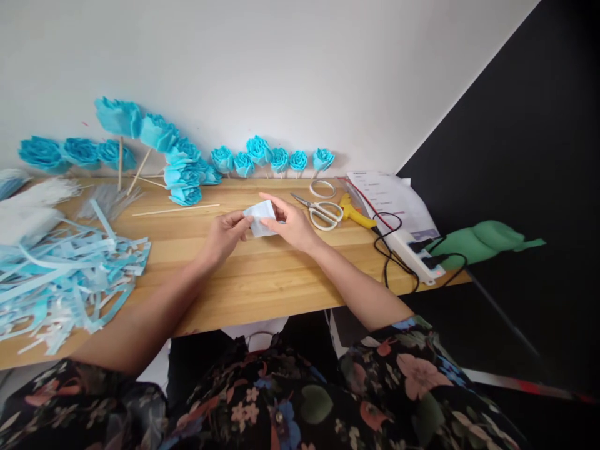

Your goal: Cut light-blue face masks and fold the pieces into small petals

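A small pale blue piece of paper is held between my two hands above the wooden table. My left hand pinches its left edge between thumb and fingers. On the other side, my right hand has its thumb over the front of the paper and its fingers behind, partly hidden. Just right of my right hand lie white-handled scissors, blades pointing left. A white roll of tape sits behind them, and a yellow hot glue gun rests to their right.
Blue paper flowers on sticks line the wall. Blue paper strips heap up at the left, near clear thin sticks. A loose wooden stick lies behind my left hand. At right are a power strip, cables, papers and a green bag.
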A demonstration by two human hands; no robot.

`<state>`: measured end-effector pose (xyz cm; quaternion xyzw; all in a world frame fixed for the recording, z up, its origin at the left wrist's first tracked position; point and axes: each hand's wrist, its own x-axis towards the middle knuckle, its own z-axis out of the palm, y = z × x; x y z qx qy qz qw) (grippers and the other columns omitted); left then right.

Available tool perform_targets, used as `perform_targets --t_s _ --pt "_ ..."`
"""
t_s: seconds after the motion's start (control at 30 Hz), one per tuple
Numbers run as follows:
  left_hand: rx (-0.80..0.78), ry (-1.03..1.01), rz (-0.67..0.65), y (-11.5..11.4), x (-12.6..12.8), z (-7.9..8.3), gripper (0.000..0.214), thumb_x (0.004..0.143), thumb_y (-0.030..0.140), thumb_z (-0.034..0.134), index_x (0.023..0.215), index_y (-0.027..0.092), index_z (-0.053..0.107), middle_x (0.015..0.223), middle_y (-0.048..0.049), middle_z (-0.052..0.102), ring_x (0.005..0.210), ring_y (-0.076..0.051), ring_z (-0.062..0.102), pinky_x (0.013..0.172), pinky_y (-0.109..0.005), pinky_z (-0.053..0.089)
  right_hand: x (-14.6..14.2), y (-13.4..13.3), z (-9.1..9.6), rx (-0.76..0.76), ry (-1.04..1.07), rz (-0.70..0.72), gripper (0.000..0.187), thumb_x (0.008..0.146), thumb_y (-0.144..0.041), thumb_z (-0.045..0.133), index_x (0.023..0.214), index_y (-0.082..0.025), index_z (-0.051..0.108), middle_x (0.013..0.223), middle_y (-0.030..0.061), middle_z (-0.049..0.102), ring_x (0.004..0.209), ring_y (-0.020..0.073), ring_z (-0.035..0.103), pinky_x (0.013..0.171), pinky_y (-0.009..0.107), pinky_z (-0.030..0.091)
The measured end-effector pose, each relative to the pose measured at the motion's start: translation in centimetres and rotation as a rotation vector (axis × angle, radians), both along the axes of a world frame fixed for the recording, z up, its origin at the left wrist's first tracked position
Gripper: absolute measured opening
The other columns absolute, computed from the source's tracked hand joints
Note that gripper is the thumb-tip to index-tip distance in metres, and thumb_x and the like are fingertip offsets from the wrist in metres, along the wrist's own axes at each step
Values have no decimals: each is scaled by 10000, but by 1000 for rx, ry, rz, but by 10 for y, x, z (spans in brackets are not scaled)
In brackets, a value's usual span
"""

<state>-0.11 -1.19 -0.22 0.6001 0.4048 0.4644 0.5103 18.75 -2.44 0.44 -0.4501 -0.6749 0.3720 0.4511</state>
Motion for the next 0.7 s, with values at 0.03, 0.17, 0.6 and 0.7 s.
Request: perform_targets --t_s 0.03,0.17,0.6,0.7 --pt "-12 -17 -8 0 -1 0 263 770 403 749 650 173 712 585 -5 621 465 -101 483 490 -252 387 0 0 1 17 -13 -13 563 818 -296 684 1370 -252 585 993 23 716 842 168 662 790 320 567" --pt "-121 -147 -44 3 0 -1 291 719 445 785 736 159 733 726 -38 701 522 -116 563 506 -260 483 1 -1 1 60 -45 -45 535 822 -286 679 1352 -253 611 918 10 702 805 160 639 797 316 550" --pt "-223 -396 -110 4 3 -3 220 740 308 757 866 136 704 809 -91 745 740 -201 707 631 -290 565 1 4 -8 84 -12 -63 380 855 -360 652 1199 -202 682 881 18 726 776 150 649 742 288 528" --pt "-248 -405 -132 5 4 -3 300 696 296 817 937 150 715 895 -95 760 771 -202 713 623 -274 563 0 3 -9 98 -33 -65 373 893 -364 608 1226 -208 671 901 24 730 797 152 657 746 285 531"
